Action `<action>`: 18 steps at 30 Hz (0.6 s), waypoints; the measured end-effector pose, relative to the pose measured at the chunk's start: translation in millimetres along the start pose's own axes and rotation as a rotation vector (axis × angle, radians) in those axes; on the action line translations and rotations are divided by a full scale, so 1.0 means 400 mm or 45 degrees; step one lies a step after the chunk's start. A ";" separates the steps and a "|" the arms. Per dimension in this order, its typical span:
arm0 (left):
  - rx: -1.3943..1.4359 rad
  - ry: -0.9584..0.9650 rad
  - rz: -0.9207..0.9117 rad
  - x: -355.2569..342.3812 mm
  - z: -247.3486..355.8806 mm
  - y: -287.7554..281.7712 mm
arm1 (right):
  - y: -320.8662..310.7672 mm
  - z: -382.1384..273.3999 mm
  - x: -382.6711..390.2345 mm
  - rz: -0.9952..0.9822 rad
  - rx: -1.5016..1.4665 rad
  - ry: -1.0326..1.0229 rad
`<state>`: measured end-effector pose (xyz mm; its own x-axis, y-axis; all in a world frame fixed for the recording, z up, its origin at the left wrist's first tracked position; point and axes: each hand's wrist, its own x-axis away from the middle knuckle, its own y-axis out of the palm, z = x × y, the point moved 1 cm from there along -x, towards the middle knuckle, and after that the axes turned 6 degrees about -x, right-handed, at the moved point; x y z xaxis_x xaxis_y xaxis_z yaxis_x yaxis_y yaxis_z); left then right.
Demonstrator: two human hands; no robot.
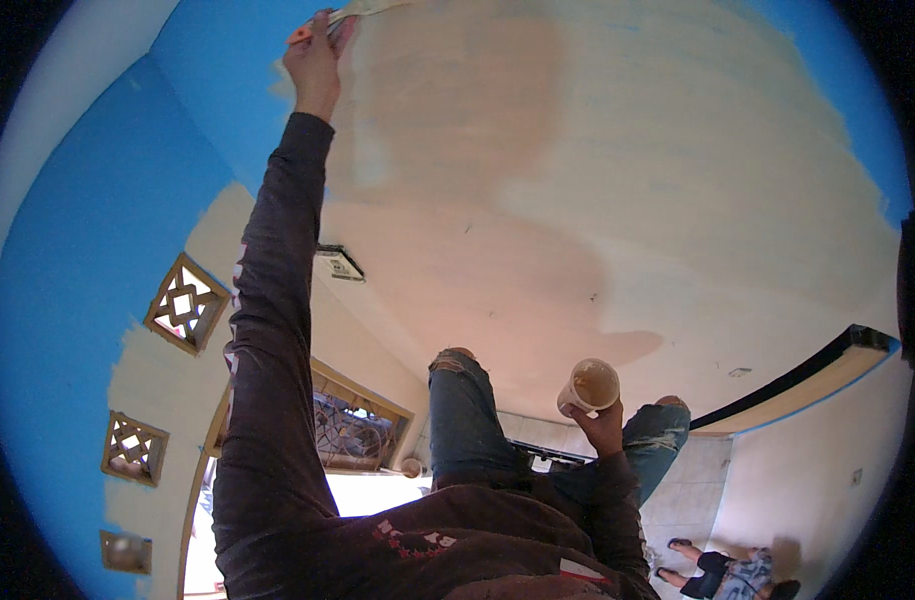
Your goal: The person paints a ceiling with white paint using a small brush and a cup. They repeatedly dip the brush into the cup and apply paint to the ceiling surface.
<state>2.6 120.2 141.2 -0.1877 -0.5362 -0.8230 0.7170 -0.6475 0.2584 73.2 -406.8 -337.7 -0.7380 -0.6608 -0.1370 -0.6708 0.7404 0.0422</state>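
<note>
My left hand (pixel 316 65) is raised high at the top of the view, closed on a paintbrush (pixel 338 22) with an orange handle. Its bristles are at the beige-painted wall (pixel 458 100), close to a blue area of paint. My right hand (pixel 600 428) grips a white plastic cup (pixel 594 385) with beige paint in it, held low between my bent legs in torn jeans (pixel 463 410).
Blue wall (pixel 68 220) with lattice vents (pixel 186 303) fills the left. A barred window (pixel 358 430) sits lower left, a framed panel (pixel 340 263) on the beige surface, and a dark-edged ledge (pixel 798 380) at right. Another person (pixel 743 575) is at the floor, lower right.
</note>
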 end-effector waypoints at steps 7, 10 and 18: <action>-0.154 0.023 0.104 -0.051 0.041 -0.198 | -0.001 0.005 0.002 -0.008 -0.008 0.003; -0.156 -0.003 0.268 -0.065 0.044 -0.273 | -0.002 -0.011 0.004 -0.008 0.010 -0.002; -0.432 0.172 0.537 -0.114 0.056 -0.541 | 0.004 -0.006 -0.003 -0.009 0.002 -0.029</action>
<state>-159.2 272.7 134.0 0.2342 -0.6224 -0.7468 0.8915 -0.1688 0.4203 73.0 -405.2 -335.2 -0.7316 -0.6628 -0.1596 -0.6756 0.7362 0.0395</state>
